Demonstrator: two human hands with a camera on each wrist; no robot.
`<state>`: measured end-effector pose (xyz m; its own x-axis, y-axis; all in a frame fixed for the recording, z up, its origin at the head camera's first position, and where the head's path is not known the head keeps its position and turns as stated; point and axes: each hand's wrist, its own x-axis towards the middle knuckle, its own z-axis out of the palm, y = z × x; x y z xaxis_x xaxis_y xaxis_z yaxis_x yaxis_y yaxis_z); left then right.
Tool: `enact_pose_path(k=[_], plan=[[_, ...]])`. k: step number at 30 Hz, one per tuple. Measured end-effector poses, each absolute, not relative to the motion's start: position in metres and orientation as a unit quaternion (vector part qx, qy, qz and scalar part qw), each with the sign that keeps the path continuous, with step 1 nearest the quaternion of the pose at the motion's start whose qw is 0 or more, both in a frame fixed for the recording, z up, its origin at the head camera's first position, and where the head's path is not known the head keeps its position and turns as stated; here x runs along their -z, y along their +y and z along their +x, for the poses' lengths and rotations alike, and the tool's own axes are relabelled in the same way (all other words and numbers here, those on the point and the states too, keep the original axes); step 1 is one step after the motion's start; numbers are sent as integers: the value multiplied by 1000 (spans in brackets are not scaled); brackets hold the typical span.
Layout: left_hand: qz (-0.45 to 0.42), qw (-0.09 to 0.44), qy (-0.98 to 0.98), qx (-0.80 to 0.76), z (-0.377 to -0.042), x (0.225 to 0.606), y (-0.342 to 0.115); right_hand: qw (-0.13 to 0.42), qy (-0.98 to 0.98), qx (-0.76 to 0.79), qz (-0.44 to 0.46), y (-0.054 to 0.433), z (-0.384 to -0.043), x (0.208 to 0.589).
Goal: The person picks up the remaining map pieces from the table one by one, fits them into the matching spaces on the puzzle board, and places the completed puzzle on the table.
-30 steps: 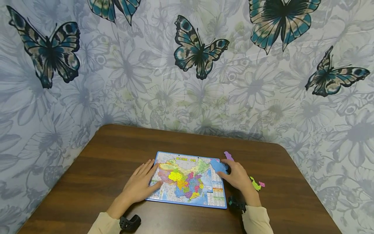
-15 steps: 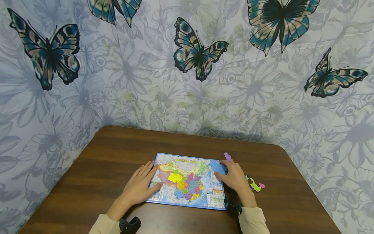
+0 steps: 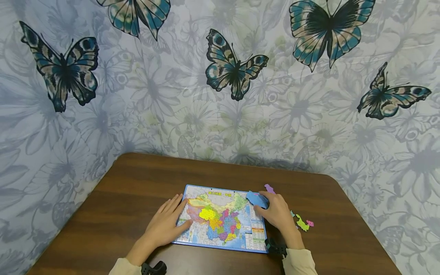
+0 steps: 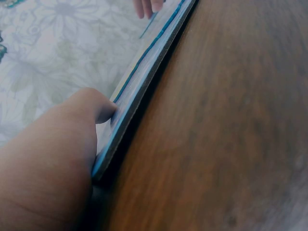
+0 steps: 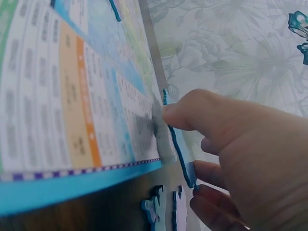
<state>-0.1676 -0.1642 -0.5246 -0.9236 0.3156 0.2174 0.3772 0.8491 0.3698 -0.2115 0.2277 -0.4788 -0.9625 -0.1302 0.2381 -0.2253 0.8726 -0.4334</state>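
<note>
Left hand [image 3: 165, 223] rests, fingers straight, on the map board [image 3: 196, 236] at nine o'clock; right hand [image 3: 279, 213] pinches a blue piece [image 3: 256, 199] at two!

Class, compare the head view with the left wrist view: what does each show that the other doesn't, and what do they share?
Only the head view shows the loose purple piece, yellow-green piece and pink piece, and the cream sleeves.

Only the left wrist view shows the dark side edge of the map board.

Both show the left hand touching that board, at least some of the right hand, the wooden table and the flowered wall covering.
</note>
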Motion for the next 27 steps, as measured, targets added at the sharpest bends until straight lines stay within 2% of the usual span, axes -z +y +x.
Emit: enact_pose_path(k=[8, 14, 27], plan=[[-172, 63, -963, 198, -168, 528, -164, 134, -955, -243, 109, 222, -213, 480], [-174, 74, -961, 200, -170, 528, -164, 161, -949, -241, 122, 217, -215, 477], [-174, 73, -961, 202, -168, 527, -163, 145, -945, -263, 131, 202, -214, 472]])
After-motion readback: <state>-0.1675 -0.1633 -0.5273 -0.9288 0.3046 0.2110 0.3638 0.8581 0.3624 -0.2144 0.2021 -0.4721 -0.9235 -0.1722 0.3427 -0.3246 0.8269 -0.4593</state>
